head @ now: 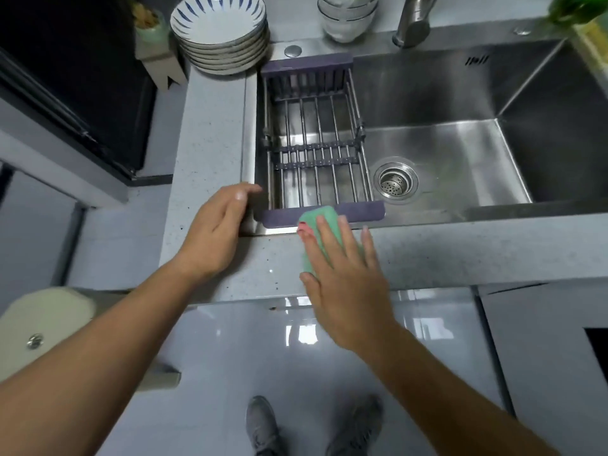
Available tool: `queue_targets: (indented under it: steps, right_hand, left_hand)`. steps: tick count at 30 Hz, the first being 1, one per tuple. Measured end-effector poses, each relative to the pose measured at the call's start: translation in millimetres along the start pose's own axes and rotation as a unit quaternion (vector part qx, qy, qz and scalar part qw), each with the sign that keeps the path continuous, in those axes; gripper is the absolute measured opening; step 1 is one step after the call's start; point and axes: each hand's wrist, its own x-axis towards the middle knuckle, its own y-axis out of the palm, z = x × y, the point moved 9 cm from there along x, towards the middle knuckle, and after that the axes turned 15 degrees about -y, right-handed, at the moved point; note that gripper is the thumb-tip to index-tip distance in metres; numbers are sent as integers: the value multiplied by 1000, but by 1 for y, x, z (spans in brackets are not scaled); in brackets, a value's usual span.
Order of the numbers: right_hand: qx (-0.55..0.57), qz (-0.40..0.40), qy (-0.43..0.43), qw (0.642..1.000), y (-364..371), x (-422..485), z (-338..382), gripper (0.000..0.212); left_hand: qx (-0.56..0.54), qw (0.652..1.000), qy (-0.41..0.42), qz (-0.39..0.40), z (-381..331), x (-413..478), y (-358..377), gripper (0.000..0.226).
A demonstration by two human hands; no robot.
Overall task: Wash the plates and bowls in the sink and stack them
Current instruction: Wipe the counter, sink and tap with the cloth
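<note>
The right hand [345, 281] lays straight fingers [324, 233] on the green sponge [317, 215], lengthwise toward the sink [444, 153]; left hand [214, 235] rests relaxed.

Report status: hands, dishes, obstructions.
Left hand open on counter edge. Right hand flat on green sponge. Plates, bowls stacked beyond sink. Rack across sink's left.
</note>
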Motion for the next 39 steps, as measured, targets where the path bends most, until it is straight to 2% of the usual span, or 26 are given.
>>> queue_targets:
  steps: [3, 6, 10, 13, 19, 23, 25, 29, 30, 35, 39]
  right_hand:
    - [-34, 19, 60, 997, -2, -32, -50, 65]
    - [-9, 11, 84, 996, -3, -29, -45, 67]
    - [16, 3, -24, 1000, 4, 10, 35, 68]
    - [5, 23, -51, 998, 8, 13, 46, 65]
    - [-18, 54, 71, 996, -10, -52, -66, 62]
    - [-35, 63, 143, 987, -23, -84, -138, 64]
    - [-40, 56, 130, 989, -26, -82, -136, 64]
    - [-36, 58, 28, 997, -23, -92, -134, 65]
    - [-38, 54, 25, 998, -26, -100, -152, 65]
    - [-21, 26, 116, 993, -42, -144, -275, 63]
    - [-5, 14, 46, 999, -40, -122, -257, 63]
  left_hand:
    - [75, 994, 12, -80, 14, -13, -23, 51]
    - [111, 989, -6, -95, 31, -21, -39, 51]
    - [152, 985, 23, -84, 13, -27, -25, 48]
    - [149, 987, 56, -37, -10, -26, 5, 52]
    - [126, 987, 92, 32, -51, -22, 67, 55]
    - [152, 982, 104, 49, -83, -19, 104, 59]
    - [168, 980, 96, 47, -91, -16, 119, 59]
    - [228, 969, 80, 45, -107, -15, 160, 63]
    - [239, 967, 75, 40, -111, -13, 167, 63]
    - [257, 966, 33, -30, -136, -1, 177, 54]
    - [240, 970, 17, -38, -155, 0, 197, 52]
